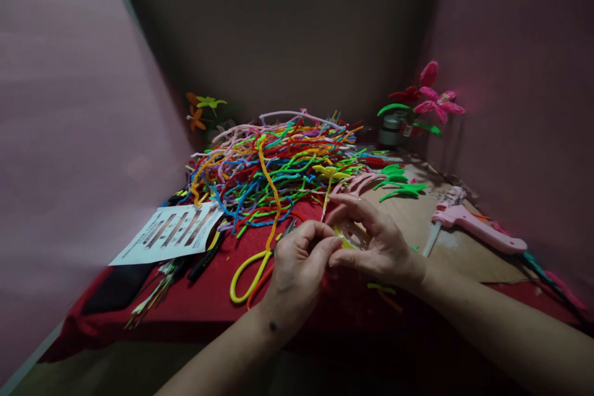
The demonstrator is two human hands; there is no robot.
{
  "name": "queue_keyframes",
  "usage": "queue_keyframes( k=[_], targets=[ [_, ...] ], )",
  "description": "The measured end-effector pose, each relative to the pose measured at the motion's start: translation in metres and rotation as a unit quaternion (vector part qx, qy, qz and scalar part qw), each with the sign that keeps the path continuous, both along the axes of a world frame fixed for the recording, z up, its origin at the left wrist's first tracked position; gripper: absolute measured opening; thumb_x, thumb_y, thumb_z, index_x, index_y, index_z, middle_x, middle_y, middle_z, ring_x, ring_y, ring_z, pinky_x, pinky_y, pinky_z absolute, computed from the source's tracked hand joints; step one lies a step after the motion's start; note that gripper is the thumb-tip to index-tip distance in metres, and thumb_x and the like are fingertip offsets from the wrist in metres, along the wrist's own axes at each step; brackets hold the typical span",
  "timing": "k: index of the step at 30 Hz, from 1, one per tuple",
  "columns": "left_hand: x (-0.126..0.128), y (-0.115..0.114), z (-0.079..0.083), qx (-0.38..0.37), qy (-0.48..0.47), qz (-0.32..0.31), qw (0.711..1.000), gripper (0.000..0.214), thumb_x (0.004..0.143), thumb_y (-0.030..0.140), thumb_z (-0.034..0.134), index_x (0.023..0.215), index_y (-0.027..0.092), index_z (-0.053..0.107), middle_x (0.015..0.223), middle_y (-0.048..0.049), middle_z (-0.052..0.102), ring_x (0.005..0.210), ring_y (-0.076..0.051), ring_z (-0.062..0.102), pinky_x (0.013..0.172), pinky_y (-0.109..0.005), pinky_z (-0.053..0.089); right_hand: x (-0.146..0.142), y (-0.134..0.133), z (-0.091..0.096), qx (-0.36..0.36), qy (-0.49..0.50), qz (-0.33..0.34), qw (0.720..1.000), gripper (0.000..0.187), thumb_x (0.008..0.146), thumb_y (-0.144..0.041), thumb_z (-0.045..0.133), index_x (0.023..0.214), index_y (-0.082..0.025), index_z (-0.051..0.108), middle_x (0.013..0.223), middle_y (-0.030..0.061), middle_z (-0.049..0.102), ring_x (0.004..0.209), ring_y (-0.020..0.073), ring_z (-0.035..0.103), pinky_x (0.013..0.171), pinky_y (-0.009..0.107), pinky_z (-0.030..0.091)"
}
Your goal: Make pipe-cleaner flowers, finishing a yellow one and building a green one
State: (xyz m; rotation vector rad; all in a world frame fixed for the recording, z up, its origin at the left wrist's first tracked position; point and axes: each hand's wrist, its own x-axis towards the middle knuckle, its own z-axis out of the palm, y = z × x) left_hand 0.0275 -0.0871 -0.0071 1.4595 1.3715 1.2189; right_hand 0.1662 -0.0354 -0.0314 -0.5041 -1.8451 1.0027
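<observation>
My left hand [299, 266] is closed in a pinch on the thin stem [327, 199] of a small yellow pipe-cleaner flower [327, 171], which points up and away from me. A roll of tape [347, 239], yellowish on its side, sits in the curled fingers of my right hand [383, 241]. Both hands meet at the base of the stem, with the right fingertips close to it. Whether tape is stuck to the stem I cannot tell. Scissors with a yellow handle [236, 281] lie just left of my left hand, partly covered by it.
Behind my hands is a large heap of coloured pipe cleaners [278, 164]. A printed sheet [153, 253] lies at left. Green leaf pieces [403, 190] and a pink glue gun [477, 232] rest on cardboard [459, 266] at right. A pink flower [439, 103] stands behind them.
</observation>
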Motion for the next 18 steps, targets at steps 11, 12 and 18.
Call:
queue_keyframes(
  k=[11,12,18],
  targets=[
    [0.001,-0.002,-0.011,-0.119,-0.248,-0.080,0.958,0.017,0.079,0.024,0.050,0.064,0.017,0.047,0.050,0.0040,0.046,0.039,-0.007,0.042,0.037,-0.019,0.036,0.001,-0.002,0.001,0.163,-0.025,-0.124,0.978,0.053,0.066,-0.031,0.072,0.113,-0.023,0.048,0.091,0.0059,0.060,0.088,0.0198,0.057,0.081,0.032,0.044],
    [0.002,0.000,-0.011,-0.172,-0.303,-0.113,0.931,0.017,0.077,0.023,0.050,0.062,0.016,0.046,0.045,0.0047,0.043,0.034,-0.006,0.038,0.033,-0.018,0.031,0.002,-0.002,0.001,0.174,-0.028,-0.134,0.975,0.050,0.068,-0.028,0.070,0.112,-0.023,0.048,0.092,0.0061,0.060,0.088,0.0199,0.057,0.081,0.033,0.044],
    [0.005,0.011,-0.024,-0.314,-0.360,-0.231,0.847,0.006,0.068,0.016,0.051,0.063,0.013,0.052,0.038,0.0060,0.039,0.028,-0.004,0.030,0.028,-0.016,0.026,0.008,-0.012,0.010,0.233,-0.051,-0.104,0.965,0.042,0.072,-0.014,0.060,0.112,-0.023,0.047,0.098,0.0087,0.058,0.092,0.0226,0.055,0.080,0.038,0.045]
  ],
)
